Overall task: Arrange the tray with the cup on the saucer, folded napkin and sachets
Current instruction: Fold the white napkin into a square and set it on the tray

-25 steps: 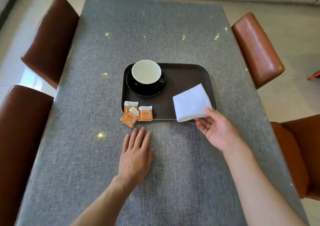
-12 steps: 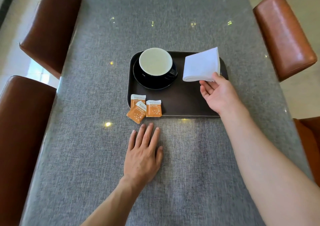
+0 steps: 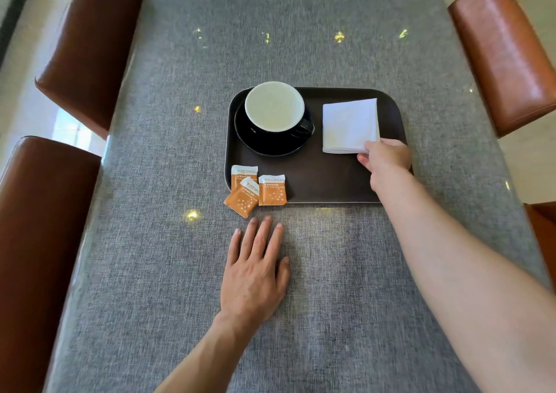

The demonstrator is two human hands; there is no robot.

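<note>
A dark brown tray (image 3: 319, 188), a rounded rectangle with a smooth matte bed, is sitting on the grey woven-cloth surface (image 3: 150, 257). In its far-left corner a round dark cup (image 3: 274, 107) with a pale inside is standing on a glossy black saucer (image 3: 264, 146), its handle pointing right. A white square folded napkin (image 3: 349, 125) is lying flat in the far-right part of the tray, just beside the saucer. The right hand (image 3: 386, 159) is pinching the napkin's near-right corner. Three small square orange-and-white paper sachets (image 3: 258, 189) are clustering at the tray's near-left corner, one tilting over the rim onto the cloth. The left hand (image 3: 255, 272) is resting flat, fingers straight and gripping nothing, on the surface just near of the sachets. Brown leather chairs (image 3: 87, 46) are standing along both sides
</note>
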